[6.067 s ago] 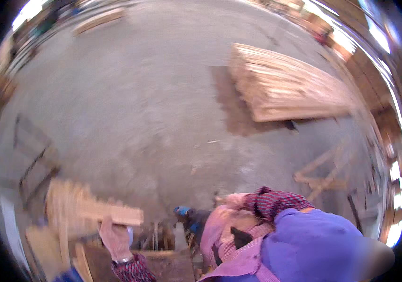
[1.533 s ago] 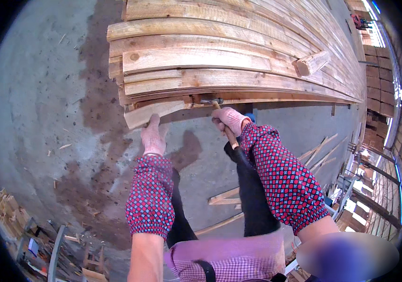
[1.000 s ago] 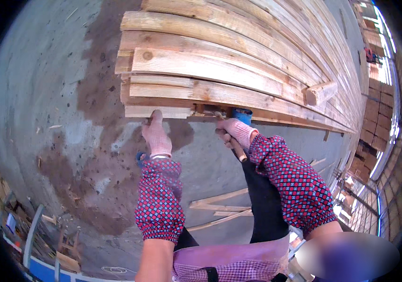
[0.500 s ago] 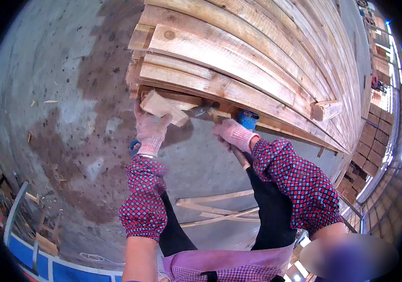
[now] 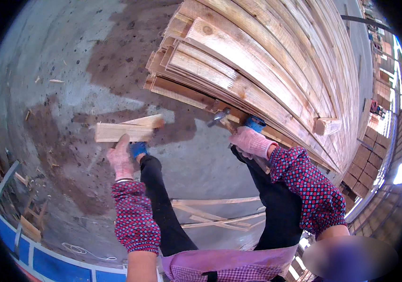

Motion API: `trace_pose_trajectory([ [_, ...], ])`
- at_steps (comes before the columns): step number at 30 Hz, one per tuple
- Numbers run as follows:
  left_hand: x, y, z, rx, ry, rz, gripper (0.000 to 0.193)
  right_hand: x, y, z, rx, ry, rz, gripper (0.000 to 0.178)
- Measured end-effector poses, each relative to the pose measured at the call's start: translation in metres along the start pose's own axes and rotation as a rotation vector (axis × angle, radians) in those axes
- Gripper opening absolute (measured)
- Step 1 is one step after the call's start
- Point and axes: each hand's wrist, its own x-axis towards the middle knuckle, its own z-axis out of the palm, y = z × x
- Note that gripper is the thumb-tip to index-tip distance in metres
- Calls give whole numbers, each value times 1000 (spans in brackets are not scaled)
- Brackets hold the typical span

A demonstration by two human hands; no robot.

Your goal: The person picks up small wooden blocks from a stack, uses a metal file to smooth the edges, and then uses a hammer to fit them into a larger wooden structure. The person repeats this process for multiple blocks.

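Out to the left of the stack, my left hand in a pale pink glove grips a short wooden board piece. A second, narrower wood strip lies at an angle against that piece, partly behind it. My right hand, gloved the same way, is closed round the wooden handle of a hammer. The metal hammer head is beside the lower edge of a large stack of sawn planks, close to the stack's side; I cannot tell whether they touch.
A short wood block rests on the stack's right side. My blue-covered feet stand on the stained concrete floor. Thin crossed wood strips lie between my legs. Wood scraps and a blue-panelled frame are at lower left; more timber stacks stand far right.
My left hand has carried the wood pieces leftward, away from the stack's end. The view has shifted, so the stack appears further right. My right hand still holds the hammer near the stack.
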Motion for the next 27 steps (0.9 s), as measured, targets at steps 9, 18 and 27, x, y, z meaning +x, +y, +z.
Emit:
trace_pose_trajectory([
  [9, -41, -24, 96, -207, -287, -150, 34, 17, 7, 8, -820, -12, -178, 31],
  [18, -43, -49, 184, -221, -280, -236, 34, 19, 24, 8, -603, -116, 74, 24],
  [27, -39, -24, 193, -22, -314, -208, 27, 21, 36, 6, -733, -84, -226, 38],
])
